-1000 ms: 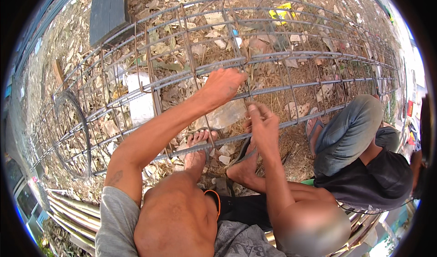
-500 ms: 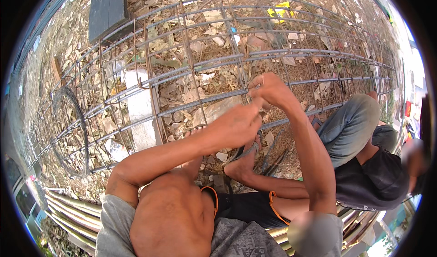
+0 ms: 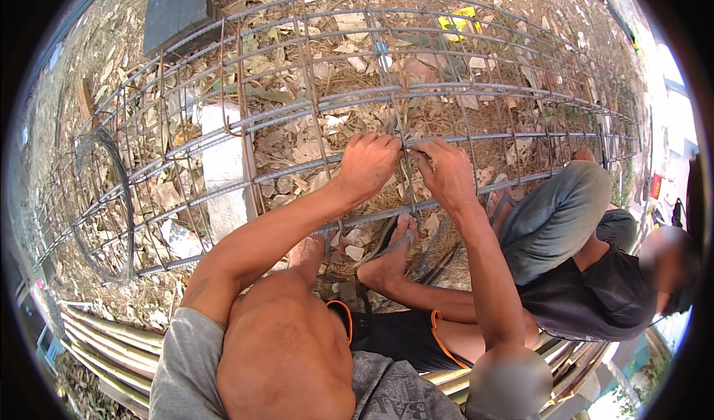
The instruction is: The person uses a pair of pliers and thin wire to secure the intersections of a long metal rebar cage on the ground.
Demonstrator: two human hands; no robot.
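Observation:
A long cage of steel reinforcing bars (image 3: 305,165) with thin cross ties lies in front of me. My left hand (image 3: 370,165) is closed, its fingers curled over one long bar beside an upright tie. Just right of that same crossing, my right hand (image 3: 448,173) has thumb and forefinger bent together against the bar. Whatever thin thing its fingertips may pinch is too small to make out. Between the hands, the tie (image 3: 406,178) runs down from the bar.
A wire coil (image 3: 128,197) hangs on the cage's left end. A pale block (image 3: 223,174) lies beneath the bars, a dark beam (image 3: 178,11) beyond. Another person in jeans (image 3: 558,215) squats at right. Bamboo poles (image 3: 111,357) lie behind me; leaves and a yellow wrapper (image 3: 459,23) litter the ground.
My hands were joined just above and below the bar, the left one lower and blurred. Now they sit side by side on the bar, the left moved up, the right slightly down.

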